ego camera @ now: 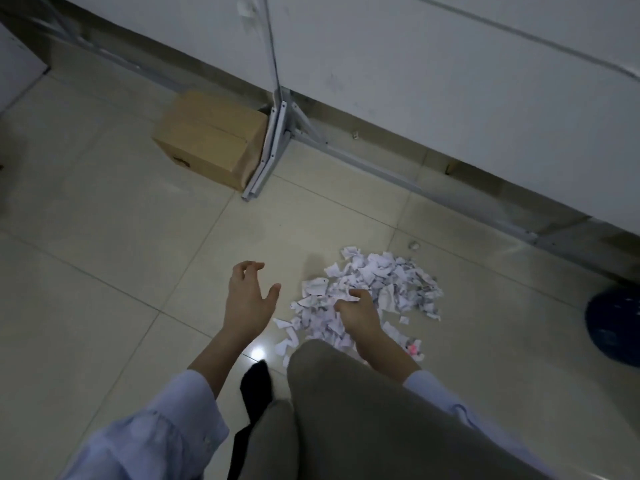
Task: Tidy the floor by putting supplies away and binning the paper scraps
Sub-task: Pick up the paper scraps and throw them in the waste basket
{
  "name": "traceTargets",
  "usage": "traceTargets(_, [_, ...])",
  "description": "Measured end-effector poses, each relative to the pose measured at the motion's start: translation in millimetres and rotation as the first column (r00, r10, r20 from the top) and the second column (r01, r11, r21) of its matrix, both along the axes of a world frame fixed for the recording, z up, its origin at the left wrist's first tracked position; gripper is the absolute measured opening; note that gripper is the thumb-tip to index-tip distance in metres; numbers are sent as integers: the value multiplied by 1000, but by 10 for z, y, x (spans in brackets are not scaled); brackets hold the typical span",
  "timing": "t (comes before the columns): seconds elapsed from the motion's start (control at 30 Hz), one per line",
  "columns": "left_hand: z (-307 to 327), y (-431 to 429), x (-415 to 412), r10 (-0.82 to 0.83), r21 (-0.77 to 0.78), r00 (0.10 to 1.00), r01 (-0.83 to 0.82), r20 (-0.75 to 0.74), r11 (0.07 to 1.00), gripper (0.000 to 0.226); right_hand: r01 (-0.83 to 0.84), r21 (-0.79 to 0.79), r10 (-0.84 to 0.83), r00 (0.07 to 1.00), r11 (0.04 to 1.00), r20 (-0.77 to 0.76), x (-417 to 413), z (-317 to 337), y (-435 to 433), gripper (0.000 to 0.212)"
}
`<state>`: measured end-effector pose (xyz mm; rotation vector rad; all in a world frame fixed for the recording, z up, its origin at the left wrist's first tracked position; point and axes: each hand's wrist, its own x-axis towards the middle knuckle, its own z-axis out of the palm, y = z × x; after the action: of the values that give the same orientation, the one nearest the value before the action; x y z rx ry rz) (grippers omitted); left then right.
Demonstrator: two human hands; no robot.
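Paper scraps (388, 282) are heaped in one loose white pile on the tiled floor (104, 254). A few strays are scattered at the pile's near edge.

The right hand (358, 311) is set down on the near left part of the pile, palm down, its fingers curled into the scraps. Whether any paper is actually pinched cannot be told.

The left hand (247, 296) is held just left of the pile, clear of it. Its thumb is spread wide, its fingers are loosely bent, and nothing is held.

A small pink bit (412, 348) is noted at the pile's near right edge, among stray scraps. It is too small to identify.

A bent trouser knee (346, 410) is seen just in front of the pile, covering its nearest edge.

A dark blue bin (616, 327) is seen well to the right of the pile, cut off by the frame edge.

A closed cardboard box (211, 140) is placed far beyond the pile and to its left. It is pressed against the foot of a white metal frame (273, 147).

A white panel (415, 81) runs behind the frame.
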<state>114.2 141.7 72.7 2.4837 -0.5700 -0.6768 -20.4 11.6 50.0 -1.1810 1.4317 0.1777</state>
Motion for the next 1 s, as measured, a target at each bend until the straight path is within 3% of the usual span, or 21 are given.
traceTargets(0.23, [89,-191,-661,43,30,994,-46,100,998,47,-26,-29,26,999,999,-19,-966,67,-580,46])
traceTargets(0.5, [97,-197,-1398,86,35,992,-90,89,995,51,69,-84,-69,998,994,-6,-1646,67,-926,47])
traceTargets(0.77, [-52,138,-1529,121,44,990,-124,70,991,54,247,-196,-230,968,949,106,-1758,-155,-648,26])
traceTargets(1.0, [-313,478,-1375,156,61,981,-163,112,985,57,207,-244,-177,974,947,138,-1660,-477,-493,25])
